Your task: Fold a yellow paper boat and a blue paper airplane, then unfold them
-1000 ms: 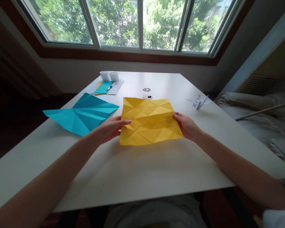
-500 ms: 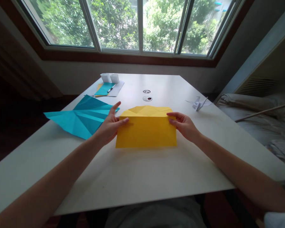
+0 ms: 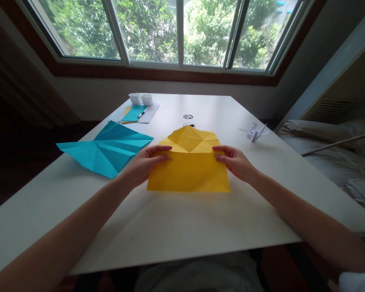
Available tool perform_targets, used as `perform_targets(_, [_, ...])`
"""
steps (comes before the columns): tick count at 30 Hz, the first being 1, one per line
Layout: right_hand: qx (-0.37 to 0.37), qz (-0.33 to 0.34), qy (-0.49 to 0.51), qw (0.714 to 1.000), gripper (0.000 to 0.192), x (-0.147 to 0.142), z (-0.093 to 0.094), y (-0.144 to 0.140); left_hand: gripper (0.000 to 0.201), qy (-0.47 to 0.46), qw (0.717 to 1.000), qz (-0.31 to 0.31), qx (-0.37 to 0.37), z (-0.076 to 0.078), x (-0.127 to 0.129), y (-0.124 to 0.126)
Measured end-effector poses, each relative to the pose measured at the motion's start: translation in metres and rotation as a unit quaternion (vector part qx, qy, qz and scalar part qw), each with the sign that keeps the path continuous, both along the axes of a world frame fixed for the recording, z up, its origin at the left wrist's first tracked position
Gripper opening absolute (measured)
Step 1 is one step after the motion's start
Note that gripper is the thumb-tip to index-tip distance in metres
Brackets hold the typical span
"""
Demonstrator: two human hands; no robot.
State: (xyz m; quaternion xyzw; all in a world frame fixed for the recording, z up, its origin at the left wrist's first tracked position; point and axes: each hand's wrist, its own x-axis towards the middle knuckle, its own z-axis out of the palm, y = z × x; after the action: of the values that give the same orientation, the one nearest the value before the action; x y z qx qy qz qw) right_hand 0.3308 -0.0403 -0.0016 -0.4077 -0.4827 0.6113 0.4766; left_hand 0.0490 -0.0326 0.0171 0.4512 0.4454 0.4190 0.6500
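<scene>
Between my hands is a yellow sheet of folded paper, held up a little over the white table. Its near part is a flat rectangle; the far part shows slanting creases and a pointed top edge. My left hand pinches it by the left side at the crossways fold, thumb and fingers together. At the right side of the same fold, my right hand grips it between thumb and fingers. Just left of my left hand lies a large creased sheet of turquoise paper, partly hidden behind that hand.
The white table reaches to the window wall. At its far left are turquoise paper, a pen and small white boxes. A white folded paper crane stands at the right. A round table fitting lies beyond the yellow paper.
My left hand has closed its raised forefinger onto the yellow paper. The sheet's far part has opened upward, so more creases show and its top edge stands higher.
</scene>
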Motion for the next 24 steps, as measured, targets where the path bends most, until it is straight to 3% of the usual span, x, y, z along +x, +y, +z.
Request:
perform_targets(4, [0.003, -0.028, -0.034, 0.999, 0.044, 0.007, 0.006, 0.005, 0.028, 0.010, 1.000, -0.004, -0.019, 0.002, -0.003, 0.000])
perform_targets(6, [0.007, -0.068, -0.047, 0.997, 0.045, 0.014, 0.006, 0.011, 0.028, 0.021, 0.999, -0.031, -0.028, 0.004, -0.005, 0.000])
perform_targets(8, [-0.002, -0.067, -0.062, 0.996, 0.045, 0.023, 0.005, 0.016, 0.027, 0.034, 0.996, -0.067, -0.038, 0.005, -0.006, -0.002])
perform_targets(12, [-0.040, 0.079, -0.102, 0.991, 0.045, 0.033, 0.003, 0.018, 0.026, 0.050, 0.987, -0.142, -0.055, 0.007, -0.004, -0.006])
perform_targets(16, [-0.043, 0.206, -0.130, 0.969, 0.051, 0.027, 0.006, 0.007, 0.027, 0.052, 0.983, -0.173, -0.046, 0.006, -0.001, -0.009])
perform_targets(21, [-0.037, 0.253, -0.126, 0.959, 0.055, 0.016, 0.008, -0.001, 0.027, 0.051, 0.980, -0.190, -0.022, 0.007, 0.002, -0.012])
perform_targets(24, [-0.047, 0.240, -0.077, 0.967, 0.039, 0.013, 0.008, -0.001, 0.043, 0.040, 0.980, -0.194, -0.021, 0.010, 0.003, -0.014])
